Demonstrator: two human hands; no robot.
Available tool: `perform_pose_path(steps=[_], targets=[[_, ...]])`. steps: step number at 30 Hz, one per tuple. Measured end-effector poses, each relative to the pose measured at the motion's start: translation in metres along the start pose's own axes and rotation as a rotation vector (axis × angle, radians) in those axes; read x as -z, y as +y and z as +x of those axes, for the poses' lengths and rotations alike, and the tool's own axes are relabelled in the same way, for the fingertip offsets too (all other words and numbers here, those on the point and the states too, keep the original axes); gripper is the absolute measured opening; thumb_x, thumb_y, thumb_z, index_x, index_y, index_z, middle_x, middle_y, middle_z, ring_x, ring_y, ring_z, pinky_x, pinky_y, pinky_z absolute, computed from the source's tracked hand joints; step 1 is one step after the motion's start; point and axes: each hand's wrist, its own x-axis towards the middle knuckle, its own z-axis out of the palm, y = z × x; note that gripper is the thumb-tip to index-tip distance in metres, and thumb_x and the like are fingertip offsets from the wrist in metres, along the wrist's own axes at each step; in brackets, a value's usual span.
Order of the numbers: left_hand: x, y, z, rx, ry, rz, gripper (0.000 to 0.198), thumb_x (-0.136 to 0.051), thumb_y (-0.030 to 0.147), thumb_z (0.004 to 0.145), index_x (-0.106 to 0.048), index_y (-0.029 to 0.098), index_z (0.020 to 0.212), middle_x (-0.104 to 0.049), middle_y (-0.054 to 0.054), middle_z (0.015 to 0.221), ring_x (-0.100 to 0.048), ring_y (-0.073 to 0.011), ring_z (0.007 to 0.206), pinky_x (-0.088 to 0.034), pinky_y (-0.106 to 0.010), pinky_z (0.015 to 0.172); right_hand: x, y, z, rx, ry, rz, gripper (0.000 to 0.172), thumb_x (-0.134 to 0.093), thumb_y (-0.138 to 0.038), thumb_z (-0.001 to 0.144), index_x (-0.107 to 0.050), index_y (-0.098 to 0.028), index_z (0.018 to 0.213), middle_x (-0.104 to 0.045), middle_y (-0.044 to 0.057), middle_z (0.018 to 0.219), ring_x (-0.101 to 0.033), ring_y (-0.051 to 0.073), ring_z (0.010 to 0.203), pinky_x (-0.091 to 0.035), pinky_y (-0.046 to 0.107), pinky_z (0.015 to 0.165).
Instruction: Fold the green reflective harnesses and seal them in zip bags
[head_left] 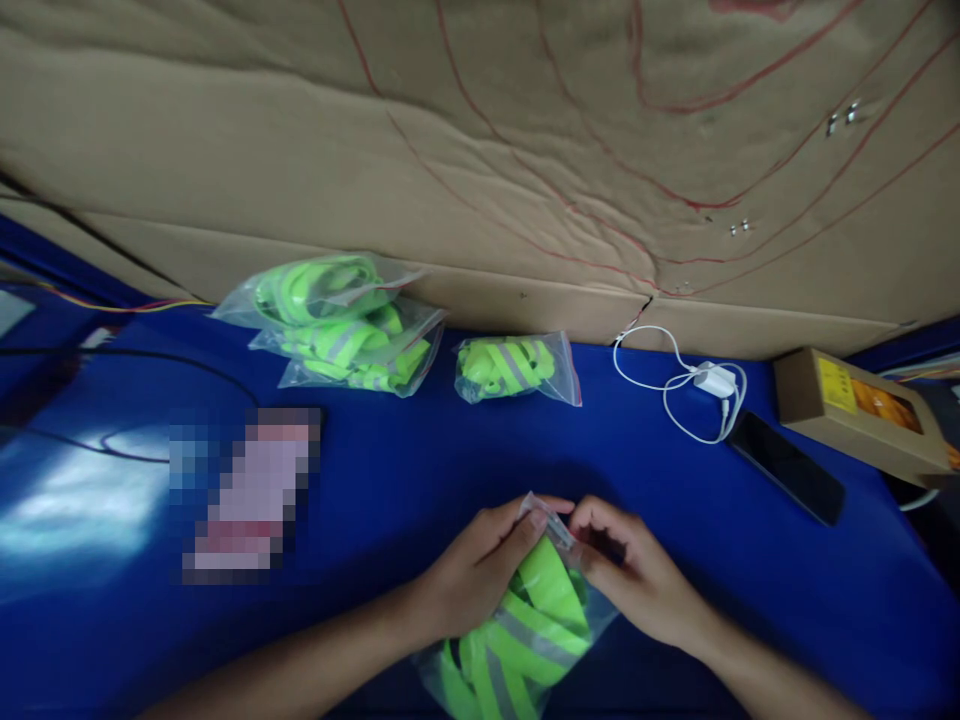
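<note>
Near the front edge of the view, a clear zip bag (600,612) holds neon yellow-green straps (536,625) with grey reflective stripes. My left hand (491,555) pinches the bag's top edge between thumb and fingers. On the other side of the same edge, my right hand (630,565) is closed, thumb and index finger gripping the bag near its corner. The bag's mouth lies between both hands; whether it is sealed I cannot tell. Its lower end runs out of the picture.
Against the cardboard wall (300,150) lie stacked bags of neon straps (345,335) and one separate bag (510,368). A white charger with cable (714,380), a black phone (786,468) and a cardboard box (855,410) are at right. A blurred-out rectangular object (255,495) lies left on the blue table (375,480).
</note>
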Motion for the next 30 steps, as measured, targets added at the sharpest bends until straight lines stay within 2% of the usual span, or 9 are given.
perform_pose_path(steps=[4, 6, 8, 10, 13, 18, 22, 25, 30], targets=[[0.001, 0.004, -0.002, -0.009, -0.060, 0.007, 0.054, -0.041, 0.056, 0.103, -0.062, 0.022, 0.138, -0.073, -0.006, 0.108, -0.065, -0.0206, 0.097, -0.049, -0.033, 0.089, 0.000, -0.001, 0.000, 0.001, 0.007, -0.004, 0.015, -0.060, -0.027, 0.093, -0.056, -0.019, 0.081, -0.053, -0.004, 0.070, -0.046, 0.010, 0.064, -0.036, 0.023, 0.060], [0.003, 0.007, -0.003, 0.005, -0.130, -0.019, 0.060, -0.056, 0.057, 0.096, -0.054, 0.024, 0.146, -0.071, -0.007, 0.119, -0.064, -0.0239, 0.107, -0.048, -0.036, 0.095, 0.001, -0.002, 0.000, 0.009, 0.022, -0.020, 0.017, -0.060, -0.025, 0.092, -0.054, -0.019, 0.078, -0.051, -0.005, 0.068, -0.044, 0.010, 0.063, -0.034, 0.023, 0.059], [0.006, 0.009, -0.005, 0.024, -0.195, -0.051, 0.088, -0.078, 0.051, 0.081, -0.039, 0.028, 0.156, -0.066, -0.009, 0.131, -0.061, -0.0288, 0.118, -0.046, -0.041, 0.102, 0.002, -0.002, 0.000, 0.015, 0.019, -0.049, 0.016, -0.059, -0.023, 0.091, -0.053, -0.019, 0.077, -0.051, -0.005, 0.068, -0.045, 0.010, 0.063, -0.034, 0.023, 0.059], [0.007, 0.009, -0.006, 0.037, -0.226, -0.063, 0.113, -0.089, 0.042, 0.070, -0.024, 0.030, 0.162, -0.061, -0.011, 0.140, -0.056, -0.0331, 0.128, -0.042, -0.048, 0.109, 0.003, -0.002, 0.000, 0.023, 0.001, -0.075, 0.013, -0.058, -0.021, 0.092, -0.054, -0.019, 0.080, -0.052, -0.005, 0.069, -0.047, 0.010, 0.064, -0.035, 0.023, 0.060], [0.008, 0.007, -0.006, 0.044, -0.257, -0.070, 0.116, -0.088, 0.039, 0.071, -0.018, 0.029, 0.163, -0.056, -0.014, 0.146, -0.053, -0.0357, 0.133, -0.037, -0.054, 0.113, 0.003, -0.001, 0.000, 0.038, -0.001, -0.076, 0.011, -0.057, -0.020, 0.091, -0.055, -0.020, 0.081, -0.051, -0.005, 0.069, -0.046, 0.010, 0.064, -0.036, 0.023, 0.061], [0.006, 0.005, -0.007, 0.060, -0.318, -0.046, 0.119, -0.088, 0.039, 0.070, -0.015, 0.028, 0.164, -0.049, -0.016, 0.154, -0.049, -0.0360, 0.140, -0.032, -0.058, 0.118, -0.001, -0.001, -0.001, 0.030, -0.020, -0.050, 0.015, -0.057, -0.020, 0.090, -0.051, -0.020, 0.076, -0.047, -0.006, 0.065, -0.043, 0.010, 0.060, -0.033, 0.023, 0.057], [0.006, 0.001, -0.009, 0.070, -0.371, 0.039, 0.130, -0.091, 0.039, 0.066, -0.007, 0.028, 0.164, -0.032, -0.015, 0.166, -0.034, -0.0372, 0.150, -0.022, -0.060, 0.124, -0.004, -0.003, -0.001, 0.005, -0.051, -0.020, 0.017, -0.056, -0.024, 0.092, -0.050, -0.021, 0.077, -0.048, -0.006, 0.063, -0.045, 0.010, 0.058, -0.034, 0.023, 0.056], [0.006, -0.004, -0.008, 0.065, -0.377, 0.068, 0.130, -0.091, 0.042, 0.067, -0.005, 0.028, 0.164, -0.022, -0.014, 0.170, -0.026, -0.0370, 0.155, -0.017, -0.059, 0.125, -0.005, -0.002, -0.001, 0.019, -0.042, -0.016, 0.021, -0.058, -0.027, 0.093, -0.048, -0.021, 0.076, -0.047, -0.006, 0.064, -0.044, 0.010, 0.058, -0.035, 0.023, 0.056], [0.004, -0.007, -0.009, 0.029, -0.392, 0.065, 0.134, -0.090, 0.040, 0.068, 0.003, 0.030, 0.163, -0.022, -0.015, 0.170, -0.028, -0.0354, 0.154, -0.020, -0.060, 0.124, -0.008, 0.002, -0.002, 0.046, -0.053, -0.072, 0.021, -0.058, -0.037, 0.099, -0.057, -0.020, 0.086, -0.051, -0.005, 0.067, -0.047, 0.010, 0.061, -0.035, 0.023, 0.058]])
